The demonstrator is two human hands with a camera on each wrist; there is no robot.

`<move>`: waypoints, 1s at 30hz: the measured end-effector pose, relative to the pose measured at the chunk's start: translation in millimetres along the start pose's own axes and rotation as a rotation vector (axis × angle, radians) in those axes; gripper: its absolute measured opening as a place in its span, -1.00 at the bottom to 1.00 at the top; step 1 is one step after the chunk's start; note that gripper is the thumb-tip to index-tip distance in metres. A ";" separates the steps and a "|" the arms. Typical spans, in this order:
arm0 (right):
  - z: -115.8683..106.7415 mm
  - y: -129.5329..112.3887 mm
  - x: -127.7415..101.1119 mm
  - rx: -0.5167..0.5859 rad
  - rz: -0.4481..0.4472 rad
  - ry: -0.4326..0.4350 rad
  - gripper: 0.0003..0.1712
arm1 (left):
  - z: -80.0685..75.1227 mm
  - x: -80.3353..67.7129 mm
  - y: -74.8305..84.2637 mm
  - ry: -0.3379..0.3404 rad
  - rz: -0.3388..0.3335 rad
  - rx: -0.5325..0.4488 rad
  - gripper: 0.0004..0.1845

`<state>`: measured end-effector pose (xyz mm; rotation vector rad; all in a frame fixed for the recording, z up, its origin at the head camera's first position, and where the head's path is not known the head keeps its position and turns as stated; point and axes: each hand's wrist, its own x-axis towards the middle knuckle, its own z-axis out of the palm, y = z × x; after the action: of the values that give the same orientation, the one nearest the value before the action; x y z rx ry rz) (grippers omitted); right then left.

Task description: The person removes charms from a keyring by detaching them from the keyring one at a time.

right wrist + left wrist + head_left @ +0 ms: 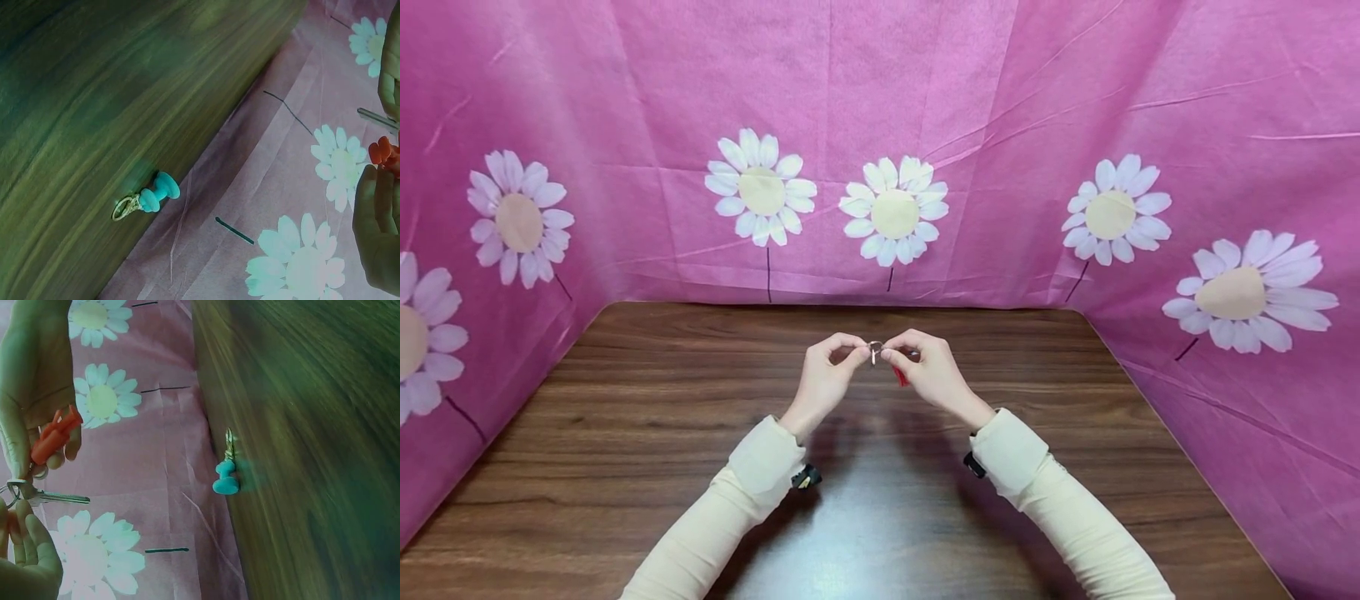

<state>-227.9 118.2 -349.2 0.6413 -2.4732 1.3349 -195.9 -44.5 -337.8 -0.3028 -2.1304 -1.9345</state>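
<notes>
Above the far part of the table, my left hand (823, 375) pinches one side of a metal key ring (876, 345) between thumb and forefinger. From the other side, my right hand (934, 373) pinches at the ring too, beside a small red plastic charm (55, 439) that dangles under its fingers. A silver key (65, 498) hangs from the ring between the hands. Fingertips cover part of the ring, so the exact join with the charm is hidden. On the tabletop lies a turquoise dumbbell-shaped keychain (226, 478) with a gold-coloured clasp, out of sight in the head view.
A brown wood-grain table (647, 400) extends beneath both arms. Pink cloth (880, 75) printed with white daisies encloses its back and sides. Dark wrist devices (807, 477) sit under the cream sleeves (715, 517).
</notes>
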 end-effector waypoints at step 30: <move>6.1 1.7 -2.6 -0.273 -0.126 -0.117 -0.95 | -8.0 15.0 -27.8 -0.178 0.241 0.667 -0.92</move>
<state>-226.6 114.5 -354.9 0.8114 -2.5931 0.9160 -218.6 -55.4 -358.5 -0.5716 -2.5581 -1.0192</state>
